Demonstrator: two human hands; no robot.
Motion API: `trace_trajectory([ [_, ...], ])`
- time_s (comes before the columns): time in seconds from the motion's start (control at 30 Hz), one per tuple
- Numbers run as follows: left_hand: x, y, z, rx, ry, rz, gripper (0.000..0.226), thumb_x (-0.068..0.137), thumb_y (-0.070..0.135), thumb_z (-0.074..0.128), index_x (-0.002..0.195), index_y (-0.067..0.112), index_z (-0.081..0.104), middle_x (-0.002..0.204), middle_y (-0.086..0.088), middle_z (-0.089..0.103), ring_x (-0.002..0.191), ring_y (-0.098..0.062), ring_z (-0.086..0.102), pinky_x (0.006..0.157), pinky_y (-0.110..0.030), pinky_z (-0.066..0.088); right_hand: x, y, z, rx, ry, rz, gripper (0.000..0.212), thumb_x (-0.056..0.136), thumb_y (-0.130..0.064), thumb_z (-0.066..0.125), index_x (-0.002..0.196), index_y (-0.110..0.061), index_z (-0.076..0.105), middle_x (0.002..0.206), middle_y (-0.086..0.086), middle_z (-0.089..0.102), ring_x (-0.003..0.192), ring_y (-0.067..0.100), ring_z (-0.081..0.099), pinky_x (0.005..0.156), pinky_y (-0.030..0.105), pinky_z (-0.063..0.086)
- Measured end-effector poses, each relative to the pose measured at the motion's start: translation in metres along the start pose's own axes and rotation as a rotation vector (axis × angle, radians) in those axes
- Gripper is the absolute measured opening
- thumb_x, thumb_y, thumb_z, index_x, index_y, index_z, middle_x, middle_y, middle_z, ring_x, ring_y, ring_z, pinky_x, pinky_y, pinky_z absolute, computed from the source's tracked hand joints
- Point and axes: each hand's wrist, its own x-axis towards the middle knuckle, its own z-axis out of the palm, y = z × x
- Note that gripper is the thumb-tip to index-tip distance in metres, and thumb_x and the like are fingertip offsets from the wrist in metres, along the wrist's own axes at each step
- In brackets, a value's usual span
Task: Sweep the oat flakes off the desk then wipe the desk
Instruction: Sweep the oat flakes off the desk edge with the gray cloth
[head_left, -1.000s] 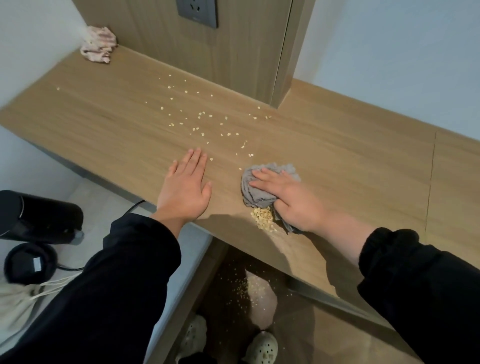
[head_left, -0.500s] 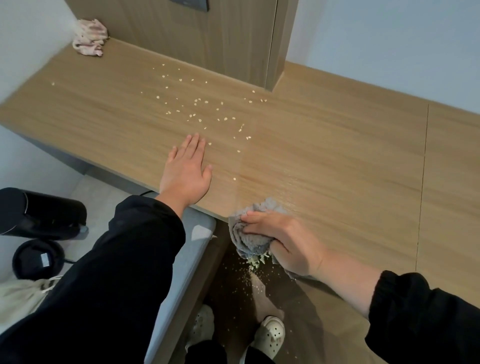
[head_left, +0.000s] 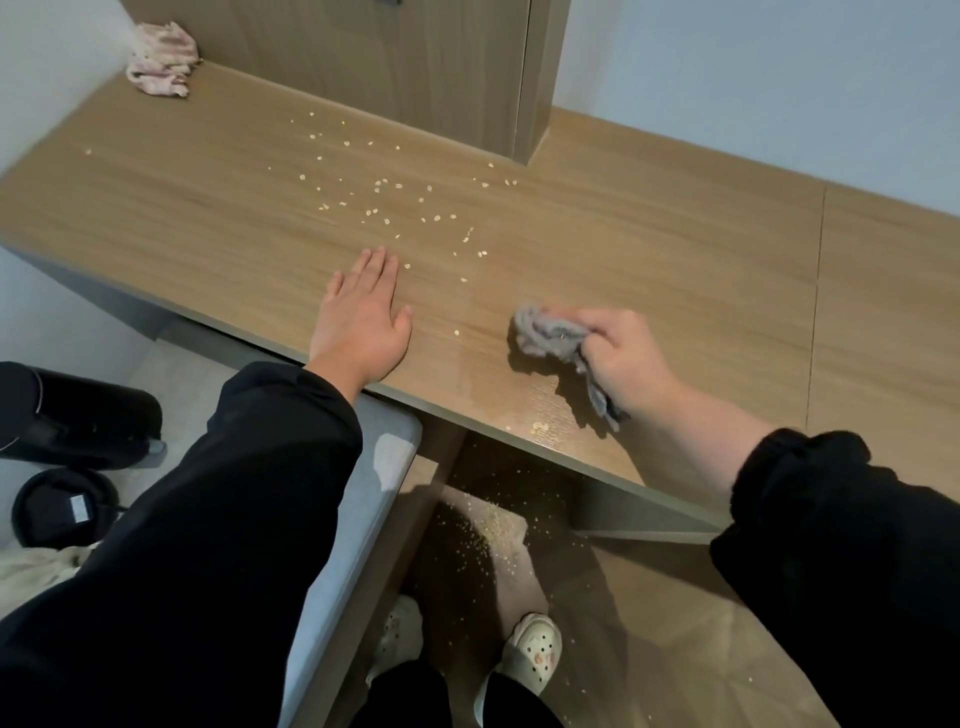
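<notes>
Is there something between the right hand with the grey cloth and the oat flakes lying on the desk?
Nothing visible. Only bare desk lies between the grey cloth in the right hand and the oat flakes. The left hand rests flat beside that path, not across it.

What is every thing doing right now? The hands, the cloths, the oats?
left hand, flat on the desk, fingers straight
right hand, gripping the gray cloth
gray cloth, bunched up
oat flakes, scattered over the desk, some on the floor
pink cloth, crumpled in the desk's far left corner
</notes>
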Motion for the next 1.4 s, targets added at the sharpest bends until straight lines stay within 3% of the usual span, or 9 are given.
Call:
trace_trajectory([
  [0.17,0.001,-0.001,0.001,-0.018,0.007,0.003,0.063,0.099,0.037,0.030,0.154,0.013,0.010,0.162,-0.003,0.004,0.149,-0.016,-0.001,0.120,-0.040,0.004,-0.055,0.001,0.049,-0.048,-0.147,-0.172,0.048,0.093,0.006,0.038,0.126,-0.021,0.061,0.138,0.002,0.056,0.095,-0.002,0.055,0.075,0.007,0.050],
  [0.3,0.000,0.000,0.000,-0.024,0.010,0.004,0.063,0.100,0.036,0.031,0.154,0.012,0.011,0.162,-0.003,0.004,0.149,-0.016,0.000,0.120,-0.040,0.004,-0.083,-0.006,0.070,0.054,-0.237,-0.248,0.046,0.094,0.003,0.049,0.123,-0.030,0.062,0.138,-0.005,0.056,0.121,0.014,0.057,0.105,0.036,0.046],
  [0.37,0.000,-0.001,0.001,-0.023,0.013,0.003,0.062,0.100,0.036,0.030,0.154,0.012,0.011,0.162,-0.003,0.004,0.149,-0.016,0.000,0.121,-0.040,0.004,-0.084,-0.015,0.063,0.148,-0.218,-0.204,0.046,0.098,-0.004,0.041,0.116,-0.040,0.063,0.137,-0.008,0.055,0.089,0.016,0.068,0.076,0.033,0.059],
  [0.47,0.000,0.000,0.001,-0.023,0.013,0.003,0.062,0.100,0.037,0.029,0.154,0.012,0.011,0.162,-0.003,0.004,0.149,-0.015,-0.001,0.120,-0.040,0.004,-0.068,-0.026,0.032,0.162,-0.051,-0.190,0.045,0.089,-0.009,0.031,0.113,-0.033,0.060,0.127,-0.006,0.061,0.047,0.006,0.053,0.039,0.014,0.038],
  [0.67,-0.001,0.001,0.000,-0.018,0.007,0.008,0.063,0.100,0.037,0.028,0.154,0.013,0.009,0.162,-0.003,0.003,0.149,-0.016,-0.001,0.120,-0.040,0.004,-0.018,0.011,-0.034,-0.147,0.220,0.031,0.048,0.095,0.003,0.037,0.136,-0.014,0.055,0.141,-0.001,0.049,0.122,0.019,0.051,0.092,0.005,0.040],
  [0.77,-0.001,0.000,-0.001,-0.019,0.009,0.011,0.063,0.100,0.038,0.027,0.154,0.013,0.008,0.162,-0.003,0.002,0.148,-0.016,-0.002,0.120,-0.040,0.004,0.001,0.036,-0.027,-0.473,0.204,0.169,0.056,0.095,-0.007,0.037,0.150,-0.013,0.034,0.159,0.008,0.024,0.147,0.023,0.019,0.121,0.037,0.014],
  [0.93,-0.001,-0.001,0.000,-0.010,0.003,0.009,0.063,0.100,0.039,0.027,0.154,0.013,0.006,0.162,-0.003,0.000,0.148,-0.015,-0.003,0.120,-0.039,0.003,0.025,0.017,0.023,-0.628,0.244,0.199,0.060,0.097,-0.027,0.034,0.154,-0.017,0.019,0.162,0.009,0.012,0.149,0.027,0.009,0.122,0.047,0.009],
  [1.13,0.000,0.000,-0.001,-0.016,-0.001,0.005,0.064,0.100,0.039,0.027,0.154,0.014,0.004,0.162,-0.002,-0.002,0.148,-0.015,-0.005,0.120,-0.038,0.001,0.001,0.017,0.014,-0.782,-0.157,-0.170,0.059,0.099,-0.042,0.019,0.155,-0.029,0.005,0.162,-0.003,-0.005,0.150,0.018,-0.006,0.122,0.048,0.001],
  [1.4,-0.001,0.000,-0.002,-0.040,-0.001,0.001,0.066,0.098,0.040,0.028,0.154,0.015,0.002,0.162,-0.001,-0.003,0.148,-0.014,-0.006,0.120,-0.037,-0.001,0.092,0.026,0.001,-0.645,0.319,0.363,0.059,0.100,-0.032,0.030,0.154,-0.013,0.017,0.162,0.014,0.010,0.148,0.035,0.012,0.120,0.051,0.013],
])
